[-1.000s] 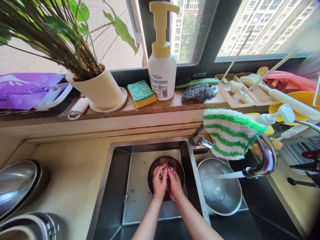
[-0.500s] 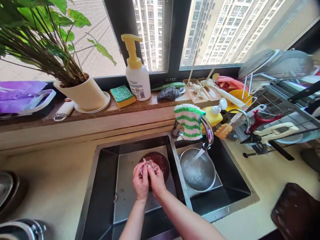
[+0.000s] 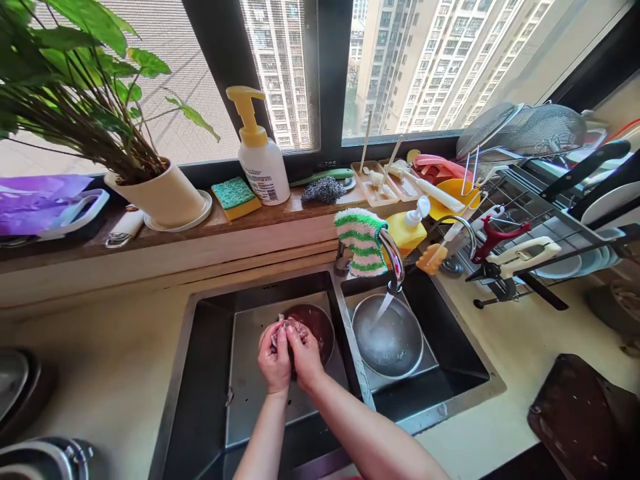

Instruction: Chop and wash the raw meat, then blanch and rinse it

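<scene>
Both hands are together over the left sink basin (image 3: 210,373). My left hand (image 3: 274,360) and my right hand (image 3: 303,355) are closed around a pinkish lump of raw meat (image 3: 290,327), squeezing it just above a dark bowl (image 3: 317,323) holding reddish liquid. The bowl stands on a steel tray in the basin. In the right basin a steel bowl (image 3: 387,340) sits under the tap (image 3: 395,263), which runs water into it.
A green-striped cloth (image 3: 360,240) hangs over the tap. The sill holds a potted plant (image 3: 150,187), sponge (image 3: 235,198), soap pump bottle (image 3: 260,160) and steel scourer (image 3: 325,191). A dish rack (image 3: 545,220) stands right, a dark board (image 3: 585,413) front right, steel bowls (image 3: 20,400) left.
My view has pulled back and swung right, bringing in the dish rack. My hands have lifted the meat out of the bowl and hold it above the rim.
</scene>
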Available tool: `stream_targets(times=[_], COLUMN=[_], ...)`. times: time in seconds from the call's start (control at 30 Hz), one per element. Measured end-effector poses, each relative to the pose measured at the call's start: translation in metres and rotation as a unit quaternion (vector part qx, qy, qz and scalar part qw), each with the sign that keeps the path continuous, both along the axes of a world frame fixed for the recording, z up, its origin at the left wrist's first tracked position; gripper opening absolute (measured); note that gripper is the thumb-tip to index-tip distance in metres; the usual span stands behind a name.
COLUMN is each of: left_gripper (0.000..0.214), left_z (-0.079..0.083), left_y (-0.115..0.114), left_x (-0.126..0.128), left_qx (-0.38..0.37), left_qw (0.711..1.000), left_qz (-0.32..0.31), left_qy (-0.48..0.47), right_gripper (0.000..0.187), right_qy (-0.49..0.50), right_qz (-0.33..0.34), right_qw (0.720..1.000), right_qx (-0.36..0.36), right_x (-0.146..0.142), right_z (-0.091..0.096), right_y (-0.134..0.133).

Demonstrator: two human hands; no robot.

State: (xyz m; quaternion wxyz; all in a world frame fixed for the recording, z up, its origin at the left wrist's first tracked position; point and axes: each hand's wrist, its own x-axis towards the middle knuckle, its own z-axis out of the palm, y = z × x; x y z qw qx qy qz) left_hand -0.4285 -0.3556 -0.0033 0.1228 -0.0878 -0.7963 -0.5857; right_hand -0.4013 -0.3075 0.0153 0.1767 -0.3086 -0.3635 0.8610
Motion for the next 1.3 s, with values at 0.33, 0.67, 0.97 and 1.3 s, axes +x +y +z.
stream_targets(times=[0.33, 0.67, 0.97, 1.3], left_gripper=[0.022, 0.021, 0.026, 0.106], left_z=[0.04, -0.051, -0.036, -0.098], left_y=[0.133, 0.215, 0.126, -0.03], left_x=[0.085, 0.094, 0.074, -0.006], left_qx=[0.057, -0.058, 0.023, -0.422], left_qw=[0.974, 0.887, 0.879, 0.811], left_qz=[-0.21, -0.261, -0.3, -0.207], left_qy=[-0.061, -0.377, -0.369, -0.349], right_gripper=[0.049, 0.053, 0.027, 0.054], right_qy=[-0.096, -0.33, -0.447, -0.304], right_qz=[-0.1, -0.059, 0.169, 0.222], right_qw=[0.973, 0.901, 0.765, 0.866], right_qx=[0.186, 0.275, 0.432, 0.328], right_x=[0.105, 0.145, 0.126, 0.01], right_z=[0.016, -0.106, -0.097, -0.112], right_y=[0.125, 0.208, 0.226, 0.069])
